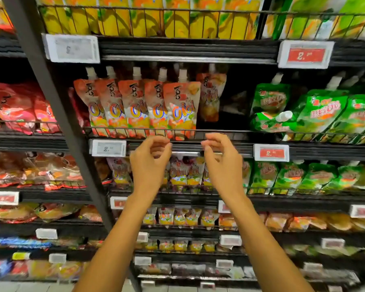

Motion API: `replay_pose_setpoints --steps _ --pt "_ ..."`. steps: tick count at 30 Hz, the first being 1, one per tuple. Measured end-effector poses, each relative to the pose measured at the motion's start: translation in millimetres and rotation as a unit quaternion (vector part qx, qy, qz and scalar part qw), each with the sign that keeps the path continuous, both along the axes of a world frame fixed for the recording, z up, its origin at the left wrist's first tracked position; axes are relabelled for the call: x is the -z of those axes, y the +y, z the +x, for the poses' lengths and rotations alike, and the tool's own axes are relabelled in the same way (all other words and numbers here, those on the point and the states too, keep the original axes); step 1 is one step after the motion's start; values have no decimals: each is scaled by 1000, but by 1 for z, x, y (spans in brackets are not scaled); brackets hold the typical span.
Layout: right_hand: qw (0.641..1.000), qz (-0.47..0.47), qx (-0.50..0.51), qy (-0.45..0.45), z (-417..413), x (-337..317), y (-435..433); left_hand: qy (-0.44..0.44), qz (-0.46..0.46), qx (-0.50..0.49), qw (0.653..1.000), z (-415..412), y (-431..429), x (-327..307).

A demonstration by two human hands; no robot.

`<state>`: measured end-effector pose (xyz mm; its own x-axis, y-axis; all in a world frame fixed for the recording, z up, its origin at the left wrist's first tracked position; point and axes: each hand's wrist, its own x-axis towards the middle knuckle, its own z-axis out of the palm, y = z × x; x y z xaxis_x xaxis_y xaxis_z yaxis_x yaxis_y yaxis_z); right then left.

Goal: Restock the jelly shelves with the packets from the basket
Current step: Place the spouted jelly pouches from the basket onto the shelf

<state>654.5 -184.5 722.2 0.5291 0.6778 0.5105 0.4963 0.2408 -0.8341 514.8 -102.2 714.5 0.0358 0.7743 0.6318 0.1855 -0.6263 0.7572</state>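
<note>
I have both hands raised in the middle of the frame, just below the thin black wire front rail [135,131] of the middle shelf. The left hand [151,159] and the right hand [221,161] both have loosely curled fingers and hold nothing. The orange-and-white spouted jelly pouches [181,108] stand in an overlapping row just above and beyond the fingertips, behind that rail. Their long axes run roughly vertical, white caps up, printed faces towards me. One more pouch of the same print [211,95] sits further back at the row's right end. Right of it there is a dark open gap [234,110] before the green spouted pouches [320,114]. The left hand is under the right end of the row and the right hand is under the set-back pouch, so I judge the right hand nearer the gap, the likeliest slot for the next packet, cap up. The basket is out of view.
</note>
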Motion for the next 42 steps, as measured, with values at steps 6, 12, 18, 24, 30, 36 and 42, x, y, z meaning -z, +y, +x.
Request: replay_pose_setpoints --steps 6,12,18,24,30,36,42 --pt "962 -240 -27 129 26 166 -68 91 -185 99 973 18 -53 138" --pt "883 -413 31 222 42 353 -165 232 -370 111 893 17 -116 324" --pt "816 -514 72 253 47 530 -230 297 -524 157 783 16 -197 520" --pt "718 -675 43 165 48 689 -276 335 -585 139 725 28 -265 676" --pt "688 -688 9 230 43 785 -308 415 -573 153 690 39 -305 787" --pt "674 -720 -165 23 38 825 -308 371 -641 205 640 50 -313 837" --pt "675 -713 -181 -63 32 847 -295 411 -623 261 612 46 -321 844"
